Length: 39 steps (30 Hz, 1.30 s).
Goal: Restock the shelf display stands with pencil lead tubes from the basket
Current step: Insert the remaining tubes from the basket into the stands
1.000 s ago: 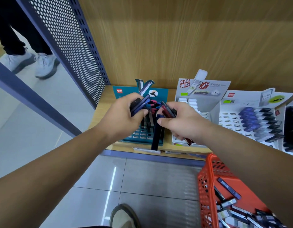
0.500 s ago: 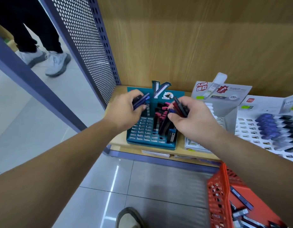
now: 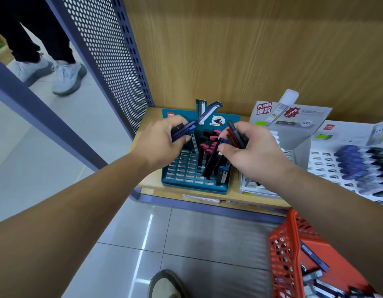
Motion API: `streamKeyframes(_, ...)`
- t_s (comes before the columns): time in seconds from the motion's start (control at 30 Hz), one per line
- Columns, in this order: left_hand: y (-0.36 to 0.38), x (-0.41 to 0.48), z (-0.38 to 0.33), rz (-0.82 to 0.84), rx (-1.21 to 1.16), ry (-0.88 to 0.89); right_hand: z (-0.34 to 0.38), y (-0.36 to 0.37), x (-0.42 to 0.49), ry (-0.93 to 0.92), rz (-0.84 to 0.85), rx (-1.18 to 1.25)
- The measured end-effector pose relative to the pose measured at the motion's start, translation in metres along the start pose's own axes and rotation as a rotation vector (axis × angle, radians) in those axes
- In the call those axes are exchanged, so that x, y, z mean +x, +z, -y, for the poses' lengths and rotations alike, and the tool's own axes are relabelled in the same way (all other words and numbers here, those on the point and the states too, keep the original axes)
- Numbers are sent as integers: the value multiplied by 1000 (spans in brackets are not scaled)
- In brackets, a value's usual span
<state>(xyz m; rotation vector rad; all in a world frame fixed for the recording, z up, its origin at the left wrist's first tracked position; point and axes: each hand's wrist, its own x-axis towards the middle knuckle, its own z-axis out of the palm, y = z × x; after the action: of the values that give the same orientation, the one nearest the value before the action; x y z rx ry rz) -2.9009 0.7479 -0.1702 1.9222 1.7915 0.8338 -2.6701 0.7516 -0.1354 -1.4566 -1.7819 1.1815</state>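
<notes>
A teal display stand [image 3: 186, 179] with rows of slots sits at the shelf's left end, with red-capped and dark lead tubes [image 3: 210, 145] standing in its right half. My left hand [image 3: 162, 143] grips a bundle of dark blue tubes [image 3: 184, 131] above the stand's back left. My right hand [image 3: 250, 151] holds several dark and red tubes [image 3: 234, 134] and pinches one long dark tube [image 3: 212, 162] that slants down into the stand. The red basket [image 3: 283, 259] with more tubes is at the lower right.
Two white display stands [image 3: 328, 166] sit to the right on the wooden shelf [image 3: 151, 186], one with purple and black tubes. A perforated blue side panel [image 3: 108, 52] borders the shelf on the left. Another person's legs and white shoes [image 3: 65, 78] stand on the tiled floor at upper left.
The view has shifted so the shelf sits further right. My right hand has pulled up and to the right; the long dark tube it pinches now leans over the stand's slots instead of hanging over its front edge.
</notes>
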Motion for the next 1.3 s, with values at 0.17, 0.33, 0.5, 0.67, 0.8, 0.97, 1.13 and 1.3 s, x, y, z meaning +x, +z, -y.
streamKeyframes(0.17, -3, -1, 0, -9, 127, 71, 2, 1, -2, -38, 16, -29)
streamKeyframes(0.33, -2, -1, -4, -3, 214, 122, 0, 1, -1, -49, 25, -51)
streamKeyframes(0.5, 4, -2, -6, 43, 299, 121, 1, 1, -4, -83, 59, -89)
streamKeyframes(0.67, 5, -3, -9, -32, 138, 44, 2, 7, -4, -94, 49, -118)
streamKeyframes(0.8, 1, -18, -18, -150, 10, -53, 5, 11, -6, -106, 46, -177)
streamKeyframes(0.97, 10, -52, -40, -74, -385, -246, 7, 17, -12, -43, 53, -98)
streamKeyframes(1.13, 28, -68, -50, -38, -617, -233, 12, 15, -16, 5, 116, 3)
streamKeyframes(1.3, 30, -69, -42, -25, -569, -265, 9, 6, -16, 44, 82, 45)
